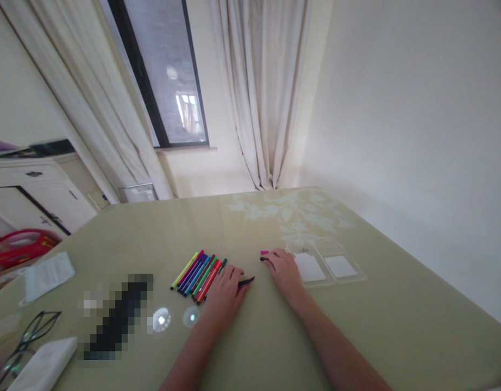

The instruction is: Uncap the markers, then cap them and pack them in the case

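Note:
A slanted row of several coloured felt-tip markers [199, 274] lies on the table, yellow at the left end, red and dark green at the right. My left hand [226, 288] rests against the right end of this row, partly covering the dark green marker. Between its thumb and fingers a black marker [246, 281] sticks out, its narrow tip pointing right. My right hand [282, 270] is low on the table, fingers bent, with a small black marker cap [264, 259] at the fingertips. Just behind it shows a pink marker end [264, 252]; the rest is hidden by the hand.
An open clear plastic case [334, 277] with white paper inserts lies beside my right hand. On the left are a blurred dark object [120, 317], a face mask [50, 276], eyeglasses [32, 331] and a white box [44, 366]. A wall [438, 163] borders the table's right side.

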A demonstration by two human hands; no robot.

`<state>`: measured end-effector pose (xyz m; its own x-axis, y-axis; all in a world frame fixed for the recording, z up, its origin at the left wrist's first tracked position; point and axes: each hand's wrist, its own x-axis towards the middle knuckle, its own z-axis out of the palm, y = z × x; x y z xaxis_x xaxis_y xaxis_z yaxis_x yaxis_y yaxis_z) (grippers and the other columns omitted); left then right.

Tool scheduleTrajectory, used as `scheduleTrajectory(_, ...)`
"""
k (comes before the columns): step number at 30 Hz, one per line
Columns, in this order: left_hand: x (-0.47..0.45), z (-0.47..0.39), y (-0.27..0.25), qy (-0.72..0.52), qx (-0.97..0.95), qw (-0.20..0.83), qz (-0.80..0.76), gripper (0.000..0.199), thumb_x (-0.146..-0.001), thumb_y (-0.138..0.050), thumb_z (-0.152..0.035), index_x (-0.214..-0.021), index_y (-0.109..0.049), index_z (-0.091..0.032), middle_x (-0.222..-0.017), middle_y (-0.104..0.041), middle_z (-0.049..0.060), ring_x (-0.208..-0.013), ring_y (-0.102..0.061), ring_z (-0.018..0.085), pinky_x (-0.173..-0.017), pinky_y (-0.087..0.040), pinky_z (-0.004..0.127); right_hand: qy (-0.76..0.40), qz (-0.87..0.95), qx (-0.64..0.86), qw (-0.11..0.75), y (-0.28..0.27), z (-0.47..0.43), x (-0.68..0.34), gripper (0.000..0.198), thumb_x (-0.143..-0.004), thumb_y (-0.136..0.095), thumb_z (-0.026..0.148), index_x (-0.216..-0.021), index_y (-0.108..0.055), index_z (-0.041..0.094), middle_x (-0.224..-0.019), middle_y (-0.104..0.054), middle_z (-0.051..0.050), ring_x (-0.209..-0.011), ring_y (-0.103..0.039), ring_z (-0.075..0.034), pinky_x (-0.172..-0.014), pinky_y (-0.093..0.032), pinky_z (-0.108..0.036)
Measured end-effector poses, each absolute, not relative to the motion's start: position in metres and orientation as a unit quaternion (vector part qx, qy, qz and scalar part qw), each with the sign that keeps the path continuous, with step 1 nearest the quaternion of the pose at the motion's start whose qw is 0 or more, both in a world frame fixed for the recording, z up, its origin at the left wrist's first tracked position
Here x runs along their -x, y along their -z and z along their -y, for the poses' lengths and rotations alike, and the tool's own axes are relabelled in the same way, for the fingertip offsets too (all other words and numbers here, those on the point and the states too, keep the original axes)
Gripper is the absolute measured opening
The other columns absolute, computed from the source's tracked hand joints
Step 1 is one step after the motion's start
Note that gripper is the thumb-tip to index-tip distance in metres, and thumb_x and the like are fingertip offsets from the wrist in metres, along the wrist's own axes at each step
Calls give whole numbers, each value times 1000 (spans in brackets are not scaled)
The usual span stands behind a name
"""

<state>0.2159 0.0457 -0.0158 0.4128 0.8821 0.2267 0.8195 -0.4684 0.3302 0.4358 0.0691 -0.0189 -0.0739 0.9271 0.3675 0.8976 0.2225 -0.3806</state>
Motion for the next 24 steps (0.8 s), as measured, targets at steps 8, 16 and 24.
scheduleTrajectory(8,-211,-48,14,-206,-833,145,-492,21,-105,-51,-37,-103,-67,-24,-106,-68,4,-99,-66,21,-87,-51,31,8,698,678,229,17,-71,-428,26,-102,-51,18,-113,-74,21,-107,-73,-13,-102,-63,-29,-88,-43,-39)
scheduleTrajectory(16,-204,-53,11,-249,-795,56,-550,27,-104,-48,-37,-109,-70,-22,-111,-70,8,-107,-66,26,-96,-53,40,-15,704,674,223,11,-66,-426,31,-101,-52,17,-123,-72,23,-116,-71,-11,-108,-62,-27,-93,-44,-37)
scheduleTrajectory(24,-182,-57,20,-117,-660,-70,-739,70,-96,-50,-64,-153,-50,-24,-164,-39,16,-149,-31,46,-116,-23,73,-6,705,671,231,10,-66,-424,30,-102,-52,18,-122,-73,23,-117,-70,-10,-108,-62,-25,-94,-44,-36)
